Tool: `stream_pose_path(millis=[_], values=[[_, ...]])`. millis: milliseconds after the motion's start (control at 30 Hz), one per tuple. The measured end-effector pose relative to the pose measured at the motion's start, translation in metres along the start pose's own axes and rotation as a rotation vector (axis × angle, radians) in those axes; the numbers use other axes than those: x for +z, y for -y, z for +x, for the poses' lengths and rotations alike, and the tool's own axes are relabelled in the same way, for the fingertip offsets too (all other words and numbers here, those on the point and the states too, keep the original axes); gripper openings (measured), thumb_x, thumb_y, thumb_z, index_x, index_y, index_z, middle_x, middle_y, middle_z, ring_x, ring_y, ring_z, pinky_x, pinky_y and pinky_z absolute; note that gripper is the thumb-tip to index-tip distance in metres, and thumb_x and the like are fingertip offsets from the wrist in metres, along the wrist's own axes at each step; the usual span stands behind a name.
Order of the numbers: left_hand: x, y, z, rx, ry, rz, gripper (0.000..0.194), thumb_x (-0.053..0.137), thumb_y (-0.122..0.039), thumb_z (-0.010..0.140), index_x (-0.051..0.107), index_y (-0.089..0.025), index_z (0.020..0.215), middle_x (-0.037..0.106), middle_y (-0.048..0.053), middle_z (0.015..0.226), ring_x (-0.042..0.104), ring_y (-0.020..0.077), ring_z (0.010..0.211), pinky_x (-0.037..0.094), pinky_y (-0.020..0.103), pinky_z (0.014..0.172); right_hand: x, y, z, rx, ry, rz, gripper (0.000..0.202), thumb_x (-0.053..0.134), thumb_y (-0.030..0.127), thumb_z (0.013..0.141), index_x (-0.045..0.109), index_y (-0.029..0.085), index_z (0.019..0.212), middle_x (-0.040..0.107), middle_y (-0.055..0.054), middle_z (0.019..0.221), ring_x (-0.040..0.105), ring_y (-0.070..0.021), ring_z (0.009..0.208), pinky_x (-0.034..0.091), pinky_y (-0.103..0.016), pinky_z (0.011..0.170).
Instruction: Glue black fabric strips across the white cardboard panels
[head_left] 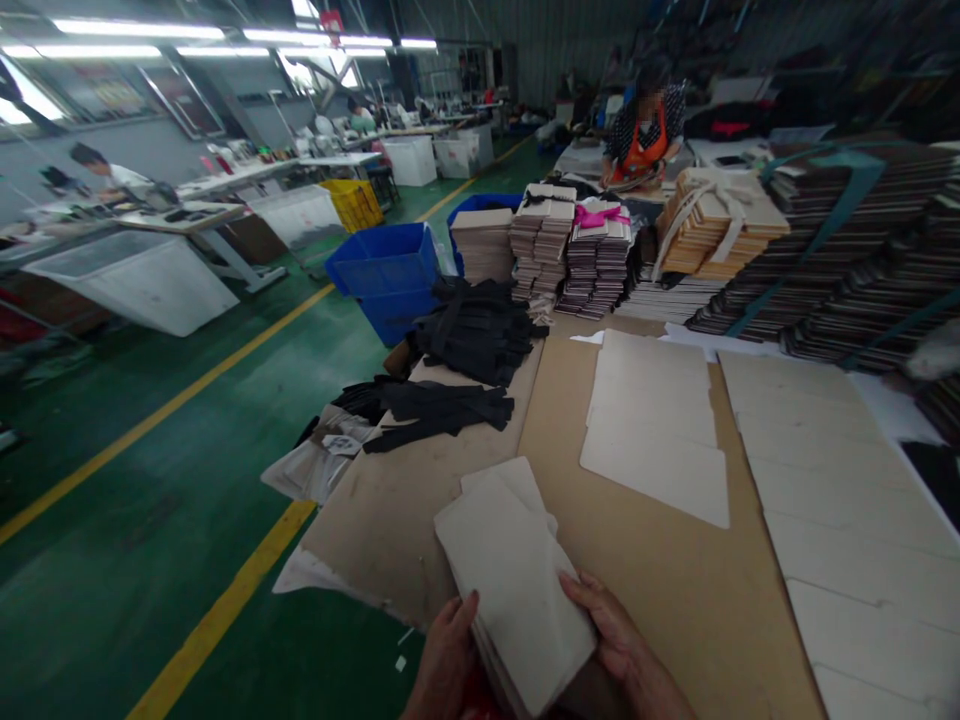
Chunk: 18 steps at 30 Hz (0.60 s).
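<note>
A stack of light beige, rounded-corner boards (pixel 517 580) is held between both hands at the near edge of the table. My left hand (pixel 450 645) grips its left side, thumb on top. On the right edge my right hand (pixel 606 622) is closed, its thumb also on the top board. The stack is tilted, and a few boards stick out unevenly at its far end. Ahead and to the right, overlapping beige boards (pixel 652 410) lie on the brown table (pixel 660 570). A longer row of overlapping boards (pixel 847 500) runs down the right side.
Black fabric strips (pixel 480 325) lie at the table's left edge. Tied board stacks (pixel 540 240) and a tan bundle (pixel 720 225) stand at the back. Blue bins (pixel 386 265) are on the green floor left. A co-worker in an orange apron (pixel 649 140) is beyond the stacks.
</note>
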<state>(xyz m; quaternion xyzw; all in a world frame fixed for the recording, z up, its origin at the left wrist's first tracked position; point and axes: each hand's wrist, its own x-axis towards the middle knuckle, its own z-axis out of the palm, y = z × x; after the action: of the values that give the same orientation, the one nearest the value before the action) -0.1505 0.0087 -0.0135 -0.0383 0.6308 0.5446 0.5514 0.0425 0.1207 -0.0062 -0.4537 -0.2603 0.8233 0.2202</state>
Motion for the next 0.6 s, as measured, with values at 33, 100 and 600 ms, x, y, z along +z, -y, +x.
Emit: stream_pose_path(millis=[33, 100, 600], values=[[0.000, -0.001, -0.001, -0.002, 0.020, -0.021, 0.049, 0.080, -0.045, 0.065, 0.063, -0.015, 0.100, 0.074, 0.012, 0.095, 0.071, 0.0309, 0.089, 0.058, 0.041, 0.078, 0.000, -0.001, 0.000, -0.016, -0.005, -0.101, 0.059, 0.073, 0.059, 0.068, 0.067, 0.016, 0.108, 0.074, -0.012, 0.102, 0.070, -0.0276, 0.092, 0.052, -0.038, 0.085], [0.000, -0.002, -0.002, -0.010, 0.023, -0.059, 0.051, 0.082, -0.039, 0.064, 0.061, -0.015, 0.104, 0.074, 0.013, 0.097, 0.072, 0.0303, 0.089, 0.058, 0.041, 0.079, 0.000, -0.002, 0.000, -0.060, -0.034, -0.302, 0.060, 0.064, 0.066, 0.072, 0.069, 0.016, 0.105, 0.074, -0.011, 0.099, 0.069, -0.0277, 0.090, 0.052, -0.037, 0.080], [0.007, 0.013, 0.007, -0.037, -0.120, -0.231, 0.027, 0.063, -0.029, 0.086, 0.055, -0.017, 0.109, 0.074, 0.009, 0.088, 0.072, 0.0236, 0.075, 0.058, 0.042, 0.079, 0.002, 0.000, -0.010, -0.574, -0.275, -0.786, 0.031, 0.060, 0.055, 0.078, 0.065, 0.026, 0.070, 0.066, -0.007, 0.089, 0.056, -0.0264, 0.090, 0.040, -0.036, 0.089]])
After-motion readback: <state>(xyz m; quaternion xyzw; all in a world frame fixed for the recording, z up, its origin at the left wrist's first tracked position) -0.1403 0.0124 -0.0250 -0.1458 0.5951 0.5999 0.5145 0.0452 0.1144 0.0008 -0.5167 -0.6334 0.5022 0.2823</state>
